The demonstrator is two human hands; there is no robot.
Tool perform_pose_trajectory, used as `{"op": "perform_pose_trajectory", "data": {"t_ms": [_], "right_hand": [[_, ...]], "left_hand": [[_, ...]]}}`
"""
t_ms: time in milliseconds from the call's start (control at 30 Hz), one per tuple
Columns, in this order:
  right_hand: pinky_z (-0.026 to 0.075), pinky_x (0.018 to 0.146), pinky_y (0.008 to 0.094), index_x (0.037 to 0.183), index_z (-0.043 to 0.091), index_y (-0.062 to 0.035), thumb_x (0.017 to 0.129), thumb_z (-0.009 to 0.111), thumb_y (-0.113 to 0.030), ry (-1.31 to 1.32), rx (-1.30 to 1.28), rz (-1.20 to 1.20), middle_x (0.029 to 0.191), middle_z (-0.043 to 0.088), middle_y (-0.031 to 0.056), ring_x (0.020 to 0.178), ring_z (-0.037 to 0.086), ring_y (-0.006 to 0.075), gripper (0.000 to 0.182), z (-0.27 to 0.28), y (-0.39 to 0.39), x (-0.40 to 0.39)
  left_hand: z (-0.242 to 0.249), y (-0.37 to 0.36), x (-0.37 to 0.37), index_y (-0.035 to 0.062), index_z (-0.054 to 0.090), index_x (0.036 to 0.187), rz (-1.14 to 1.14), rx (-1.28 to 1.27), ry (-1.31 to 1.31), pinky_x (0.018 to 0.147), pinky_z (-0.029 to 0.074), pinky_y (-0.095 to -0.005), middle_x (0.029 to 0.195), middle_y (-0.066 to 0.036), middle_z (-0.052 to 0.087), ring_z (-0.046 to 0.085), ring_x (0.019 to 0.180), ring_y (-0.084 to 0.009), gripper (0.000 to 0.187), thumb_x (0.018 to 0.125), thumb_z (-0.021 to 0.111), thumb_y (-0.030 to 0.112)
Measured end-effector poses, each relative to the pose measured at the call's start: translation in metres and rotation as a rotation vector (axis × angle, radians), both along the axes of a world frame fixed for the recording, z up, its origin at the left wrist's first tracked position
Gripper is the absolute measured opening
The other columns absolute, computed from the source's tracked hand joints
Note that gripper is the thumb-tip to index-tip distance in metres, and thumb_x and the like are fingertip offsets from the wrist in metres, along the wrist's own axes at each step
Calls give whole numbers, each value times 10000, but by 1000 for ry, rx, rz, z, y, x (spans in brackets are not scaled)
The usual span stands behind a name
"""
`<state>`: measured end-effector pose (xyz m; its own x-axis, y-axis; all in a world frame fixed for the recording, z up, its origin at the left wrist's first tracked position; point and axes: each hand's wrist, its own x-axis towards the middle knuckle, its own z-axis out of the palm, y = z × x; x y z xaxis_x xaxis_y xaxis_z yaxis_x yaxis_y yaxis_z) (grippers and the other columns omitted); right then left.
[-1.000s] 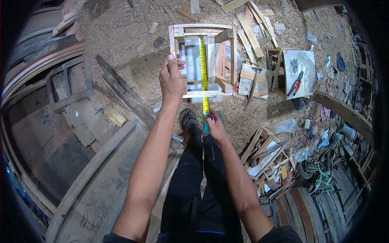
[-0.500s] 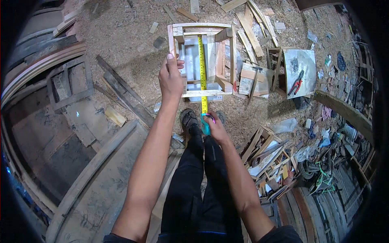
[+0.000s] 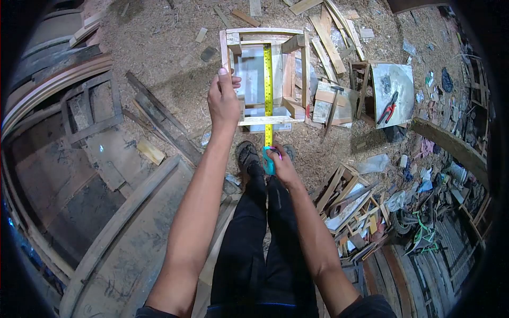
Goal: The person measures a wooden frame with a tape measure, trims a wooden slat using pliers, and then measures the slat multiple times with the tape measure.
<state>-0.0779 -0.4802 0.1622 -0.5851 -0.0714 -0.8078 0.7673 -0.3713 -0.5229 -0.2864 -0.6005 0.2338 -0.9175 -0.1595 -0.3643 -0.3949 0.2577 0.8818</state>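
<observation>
My left hand (image 3: 225,100) is closed around the left side of a small wooden frame (image 3: 266,32), thumb on top and fingers curled inside the rail. In my right hand (image 3: 283,170) is a teal tape measure (image 3: 269,162), gripped low in front of my legs. Its yellow blade (image 3: 268,79) is drawn out lengthwise across the frame's opening, from the far rail past the near rail (image 3: 260,121) to the case. Pale boards and a whitish panel (image 3: 252,79) show inside the frame.
A hammer (image 3: 333,111) rests on boards right of the frame. Red-handled pliers (image 3: 389,110) lie on a pale panel (image 3: 405,79). Wood offcuts (image 3: 327,42) lie beyond, and a scrap pile (image 3: 352,206) is at lower right. Long timbers (image 3: 116,228) run along the left.
The far end of the tape blade has shifted slightly right, so the blade now runs straighter across the frame. Both hands keep nearly the same place and grip.
</observation>
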Motion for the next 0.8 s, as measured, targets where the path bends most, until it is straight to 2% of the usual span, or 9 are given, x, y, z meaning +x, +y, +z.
{"op": "perform_pose_trajectory", "data": {"t_ms": [167,233,400,567,800], "right_hand": [[453,535,259,1218,484,-50,904,579,-233,-14,16,-24,797,548,15,643,538,111,376,6,-1,-1],[444,558,252,1211,491,-48,902,582,-229,-11,21,-19,809,545,12,660,526,104,370,5,-1,-1],[439,619,248,1207,499,-42,898,586,-222,21,45,-24,846,549,15,715,517,96,369,4,0,0],[452,657,268,1226,488,-29,894,588,-228,73,99,27,888,562,38,760,527,119,400,-9,-1,9],[446,750,273,1250,478,-18,891,591,-236,69,144,83,975,569,77,867,521,142,435,2,1,4]], "left_hand": [[0,1,0,-15,555,1113,2,7,10,720,458,-320,888,-94,636,584,823,-165,592,987,279,493],[0,2,0,-51,585,1012,55,33,40,741,469,-348,849,-130,638,606,786,-206,544,988,345,436],[-1,2,-1,-49,583,982,55,29,41,747,471,-350,849,-133,638,607,788,-210,545,988,339,438],[1,3,-1,-47,584,967,57,19,47,748,472,-352,848,-136,638,610,792,-213,548,987,339,443],[1,2,0,-51,585,961,55,15,56,736,476,-356,844,-141,644,613,787,-219,556,985,344,449]]}}
